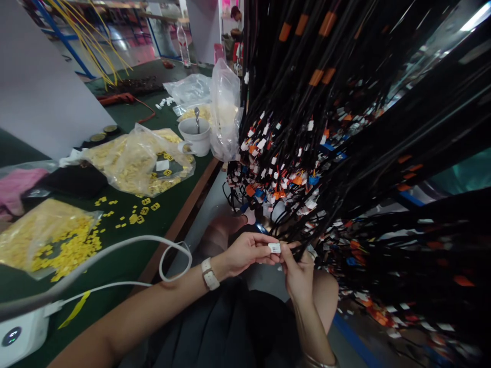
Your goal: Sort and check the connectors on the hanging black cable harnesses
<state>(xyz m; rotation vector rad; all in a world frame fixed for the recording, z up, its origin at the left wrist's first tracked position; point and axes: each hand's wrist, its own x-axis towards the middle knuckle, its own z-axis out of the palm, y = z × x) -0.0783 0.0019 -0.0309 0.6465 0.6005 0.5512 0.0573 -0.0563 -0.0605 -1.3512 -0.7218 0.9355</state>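
Note:
My left hand (245,251) pinches a small white plastic connector (274,248) between thumb and fingers. My right hand (297,271) meets it from below, its fingertips on the same connector and on a black wire that leads up into the hanging harness. The big bundle of black wires (326,128) hangs just above and to the right, its ends carrying white, orange, red and blue connectors. A white watch band (209,273) sits on my left wrist.
A green table (126,255) runs along the left with bags of small yellow parts (49,237), a second bag (138,161), loose yellow pieces, a white mug with a spoon (195,135), clear bags and a white device with cable (19,332). A person sits far back.

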